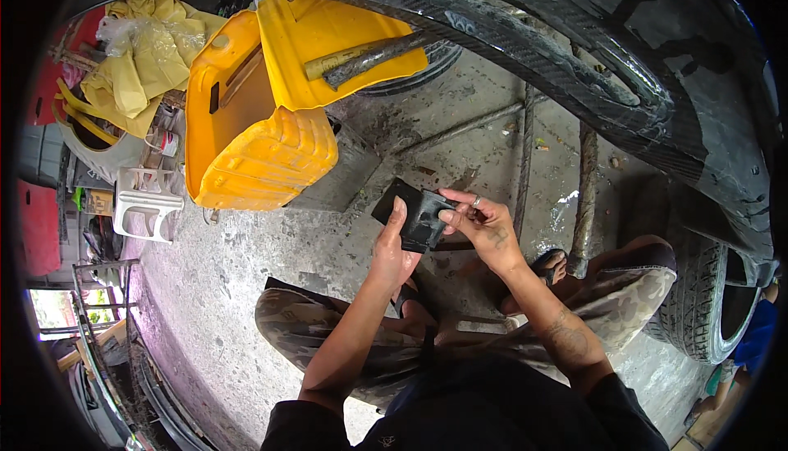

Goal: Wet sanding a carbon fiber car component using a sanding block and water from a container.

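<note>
I see the left hand [393, 244] and right hand [495, 236] gripping a black piece [421, 223], near an open bin [271, 168] and a panel [353, 18] bearing sticks [372, 59].

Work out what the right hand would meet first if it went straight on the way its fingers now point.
The right hand would first meet the flat black piece, which it seems to be touching. Beyond that, perhaps the thumb of the left hand, though depth is unclear.

1. The black sheet [417, 225] is straight-edged, with a dull sheen on its right part.
2. It is held up, tilted, between the left hand [394, 242] and the right hand [486, 228].
3. Whether it is folded or two pieces is unclear.
</note>
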Demonstrator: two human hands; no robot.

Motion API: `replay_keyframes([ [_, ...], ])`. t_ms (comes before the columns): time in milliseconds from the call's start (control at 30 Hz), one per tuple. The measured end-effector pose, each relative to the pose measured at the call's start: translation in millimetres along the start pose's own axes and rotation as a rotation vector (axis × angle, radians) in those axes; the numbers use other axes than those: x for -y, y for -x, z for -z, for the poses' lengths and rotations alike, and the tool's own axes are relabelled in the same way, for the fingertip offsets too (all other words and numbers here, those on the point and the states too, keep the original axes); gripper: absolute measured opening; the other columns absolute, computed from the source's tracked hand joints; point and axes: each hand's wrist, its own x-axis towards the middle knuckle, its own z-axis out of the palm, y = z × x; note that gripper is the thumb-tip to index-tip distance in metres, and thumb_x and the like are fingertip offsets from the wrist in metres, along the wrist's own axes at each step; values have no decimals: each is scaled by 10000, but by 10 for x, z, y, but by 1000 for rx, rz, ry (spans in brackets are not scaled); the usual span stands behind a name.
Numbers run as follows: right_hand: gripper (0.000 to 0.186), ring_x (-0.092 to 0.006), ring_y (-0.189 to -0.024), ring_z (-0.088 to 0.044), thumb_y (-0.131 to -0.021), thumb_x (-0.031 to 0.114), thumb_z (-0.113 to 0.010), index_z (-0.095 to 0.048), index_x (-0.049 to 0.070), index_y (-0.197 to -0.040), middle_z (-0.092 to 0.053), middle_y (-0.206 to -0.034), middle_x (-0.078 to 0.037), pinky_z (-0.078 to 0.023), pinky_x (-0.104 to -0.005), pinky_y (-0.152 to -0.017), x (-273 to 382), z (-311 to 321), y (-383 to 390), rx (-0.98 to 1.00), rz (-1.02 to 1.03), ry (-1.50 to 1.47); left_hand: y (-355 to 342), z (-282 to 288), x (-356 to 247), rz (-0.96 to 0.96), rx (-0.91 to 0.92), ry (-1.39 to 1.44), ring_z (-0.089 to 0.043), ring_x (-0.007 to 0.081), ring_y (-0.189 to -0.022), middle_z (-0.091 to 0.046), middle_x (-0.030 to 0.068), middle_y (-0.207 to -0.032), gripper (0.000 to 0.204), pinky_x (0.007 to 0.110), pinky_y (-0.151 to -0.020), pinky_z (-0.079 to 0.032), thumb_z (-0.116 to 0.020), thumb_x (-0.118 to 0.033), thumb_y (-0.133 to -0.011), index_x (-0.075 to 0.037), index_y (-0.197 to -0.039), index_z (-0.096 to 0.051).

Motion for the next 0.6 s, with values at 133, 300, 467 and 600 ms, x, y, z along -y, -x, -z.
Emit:
replay_keyframes([
  [133, 289, -76, -721, -632, -885, 115, -728, -705, 59, -1168, -633, -888, -20, -483, -209, -689, 58, 13, -9, 24, 37, 152, -9, -28, -28, -39, -22, 2, -638, 198, -1044, -635, 97, -1175, 477, 355, -919, -499, -389, -449, -1041, -51, -1266, -525],
  [300, 287, -93, -736, -640, -898, 112, -712, -702, 72, -1182, -550, -850, 2, -483, -218, -669, 77, -3, -2, 36, 45, 89, -27, 41, -50, 28, -30, 43, -640, 200, -1049, -646, 117, -1141, 456, 354, -944, -494, -488, -419, -1018, -15, -1223, -541],
  [467, 279, -87, -739, -631, -893, 102, -714, -708, 73, -1171, -560, -849, -1, -481, -221, -666, 111, 66, -21, 97, 70, 99, -39, 128, -85, 110, -67, 8, -658, 192, -1005, -665, 109, -1111, 389, 345, -914, -512, -547, -351, -1003, -10, -1185, -589],
  [600, 271, -87, -709, -614, -881, 95, -725, -715, 63, -1150, -565, -831, -1, -480, -229, -673, 162, 51, -21, 136, 103, 93, -1, 199, -70, 109, -171, 8, -670, 196, -982, -680, 109, -1076, 368, 332, -909, -518, -551, -323, -1004, -5, -1175, -620],
])
